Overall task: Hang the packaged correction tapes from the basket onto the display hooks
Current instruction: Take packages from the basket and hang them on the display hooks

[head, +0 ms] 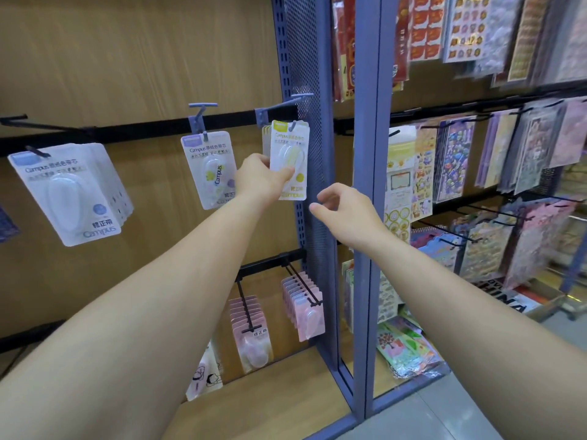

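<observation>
**penpal_42:** Where's the pack right now, and what are your hands doing?

**rig_op:** I've got the yellow correction tape pack (293, 147) up at the right-most hook (279, 107), close beside the perforated side panel (301, 58). My left hand (260, 179) pinches it by the left edge, thumb across the front of the blister. From here the hang hole looks to be just over the hook's upturned tip, with a second yellow pack (266, 136) hanging right behind. My right hand (344, 211) hovers below and to the right, fingers (320, 209) loosely curled, holding nothing. The basket isn't in view.

**penpal_42:** Any tips for seating it cleanly?

**rig_op:** My take: keep the card flat and square to the hook, lift a touch so the hole clears the tip, then slide it toward the far wall until it meets the one behind. I'd grip the card edge rather than the blister, which is probably slippery. The free hand could steady the bottom corner so it doesn't swing into the panel or bump the white pack (209, 169) on the next hook left. Let go only once it hangs by itself.
</observation>
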A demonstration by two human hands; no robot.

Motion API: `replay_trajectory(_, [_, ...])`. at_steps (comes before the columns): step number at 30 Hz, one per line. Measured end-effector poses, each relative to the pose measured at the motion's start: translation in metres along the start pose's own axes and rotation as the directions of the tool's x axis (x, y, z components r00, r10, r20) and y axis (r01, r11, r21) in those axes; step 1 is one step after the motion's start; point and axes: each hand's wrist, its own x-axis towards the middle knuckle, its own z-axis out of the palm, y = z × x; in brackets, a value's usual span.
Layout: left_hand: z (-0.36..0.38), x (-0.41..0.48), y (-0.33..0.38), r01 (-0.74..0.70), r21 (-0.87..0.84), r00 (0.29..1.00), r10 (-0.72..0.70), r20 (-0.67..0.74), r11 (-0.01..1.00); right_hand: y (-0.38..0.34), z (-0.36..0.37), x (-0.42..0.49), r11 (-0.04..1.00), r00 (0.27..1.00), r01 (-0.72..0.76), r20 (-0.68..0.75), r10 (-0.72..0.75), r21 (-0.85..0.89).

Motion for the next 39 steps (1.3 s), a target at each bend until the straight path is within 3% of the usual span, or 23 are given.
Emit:
replay_trajectory(8, [-0.028, -0.086, -0.074, -0.102, 0.300, 0.968, 0.026, 0.248, 0.949, -0.002, 0.022, -0.040, 0.981, 0.990, 0.039, 0.138, -0.013, -0.190])
replay_trajectory(13, [-0.064, -0.165, -0.151, -0.132, 0.477, 0.915, -0.079, 0.396, 0.869, 0.002, 0.074, -0.085, 0.966, 0.942, 0.076, 0.334, 0.012, -0.247])
replay_trajectory(21, [-0.112, -0.295, -0.302, 0.048, 0.646, 0.772, -0.439, 0.460, 0.762, 0.040, 0.201, -0.195, 0.941, 0.720, 0.098, 0.676, 0.157, -0.323])
replay_trajectory(27, [-0.127, -0.390, -0.408, 0.209, 0.674, 0.659, -0.612, 0.438, 0.708, 0.079, 0.282, -0.285, 0.933, 0.526, 0.148, 0.825, 0.207, -0.329])
replay_trajectory(30, [-0.125, -0.427, -0.449, 0.288, 0.693, 0.577, -0.697, 0.425, 0.661, 0.107, 0.316, -0.322, 0.929, 0.436, 0.139, 0.864, 0.253, -0.342])
replay_trajectory(36, [-0.097, -0.473, -0.508, 0.418, 0.662, 0.458, -0.773, 0.438, 0.623, 0.168, 0.365, -0.386, 0.888, 0.315, -0.038, 0.838, 0.446, -0.459])
replay_trajectory(39, [-0.074, -0.479, -0.531, 0.446, 0.623, 0.452, -0.763, 0.463, 0.642, 0.188, 0.384, -0.408, 0.866, 0.321, -0.058, 0.812, 0.487, -0.496])
